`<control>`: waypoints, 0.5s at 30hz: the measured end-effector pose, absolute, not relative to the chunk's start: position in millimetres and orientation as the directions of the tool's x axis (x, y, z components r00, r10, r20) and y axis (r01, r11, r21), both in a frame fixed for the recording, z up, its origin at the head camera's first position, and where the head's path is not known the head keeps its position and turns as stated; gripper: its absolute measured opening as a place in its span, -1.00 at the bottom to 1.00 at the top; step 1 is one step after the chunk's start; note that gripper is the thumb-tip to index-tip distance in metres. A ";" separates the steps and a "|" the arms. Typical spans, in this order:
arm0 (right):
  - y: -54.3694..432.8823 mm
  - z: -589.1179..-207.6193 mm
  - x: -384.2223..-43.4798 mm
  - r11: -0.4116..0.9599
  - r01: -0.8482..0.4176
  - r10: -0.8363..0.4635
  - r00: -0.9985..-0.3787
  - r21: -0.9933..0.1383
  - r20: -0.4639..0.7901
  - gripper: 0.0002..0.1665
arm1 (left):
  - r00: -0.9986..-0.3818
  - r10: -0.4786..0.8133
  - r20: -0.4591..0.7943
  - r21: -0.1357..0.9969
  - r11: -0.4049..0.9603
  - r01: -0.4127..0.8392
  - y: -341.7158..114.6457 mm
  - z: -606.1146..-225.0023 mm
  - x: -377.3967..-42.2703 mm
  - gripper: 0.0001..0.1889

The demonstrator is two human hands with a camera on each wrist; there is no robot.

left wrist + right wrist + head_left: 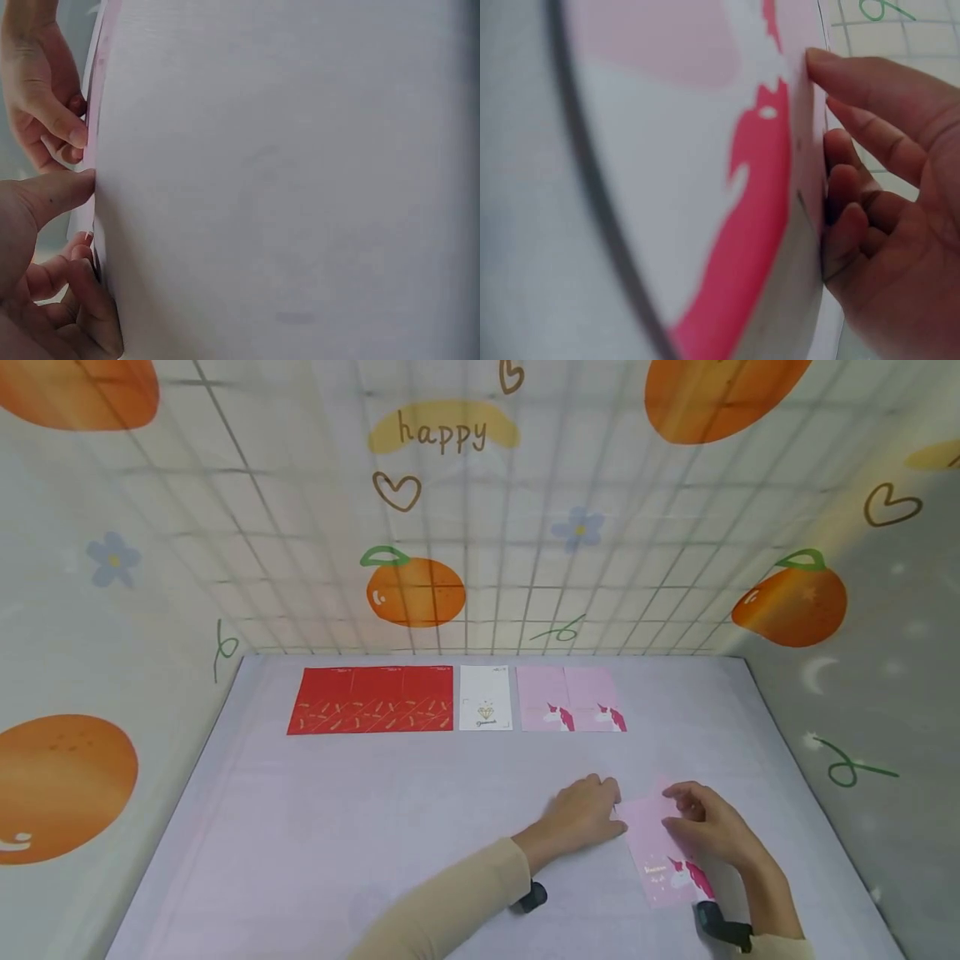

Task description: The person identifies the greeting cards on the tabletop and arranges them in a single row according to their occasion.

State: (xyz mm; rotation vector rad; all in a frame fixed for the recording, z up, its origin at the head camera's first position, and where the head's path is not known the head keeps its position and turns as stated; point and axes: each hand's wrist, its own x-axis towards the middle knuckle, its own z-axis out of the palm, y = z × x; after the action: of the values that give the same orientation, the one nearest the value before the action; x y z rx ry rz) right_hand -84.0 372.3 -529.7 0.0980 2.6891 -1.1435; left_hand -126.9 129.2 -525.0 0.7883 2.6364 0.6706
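A pink envelope (652,839) printed with a white unicorn with a dark pink mane lies slightly turned on the table. At its upper left edge, the thumb and fingers of my left hand (581,814) grip the paper. My right hand (712,822) curls over the upper right part, with thumb and fingertips on the paper. In the left wrist view, my left thumb (64,195) touches the pink edge, and the other hand (45,97) sits beyond. The right wrist view has the unicorn print (757,195) close up, beside the right hand's thumb (877,82).
Along the table's back lie three red envelopes (375,697) side by side, a white one (485,689) with a gold diamond, and two pink unicorn ones (540,689). A patterned cloth wall (300,527) rises behind the table (337,827).
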 end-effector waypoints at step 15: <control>369.9 -528.7 -84.8 0.707 0.154 -0.008 -0.974 -0.691 -0.225 -0.44 | -0.730 0.665 -0.156 0.545 0.674 0.498 133.2 -519.5 -128.8 -0.80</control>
State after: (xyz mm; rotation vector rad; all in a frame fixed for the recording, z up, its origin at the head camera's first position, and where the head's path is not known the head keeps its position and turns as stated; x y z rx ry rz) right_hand -84.8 369.9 -528.7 0.1165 2.7025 -1.1222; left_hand -128.8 133.2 -519.5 0.9183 2.5476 0.6825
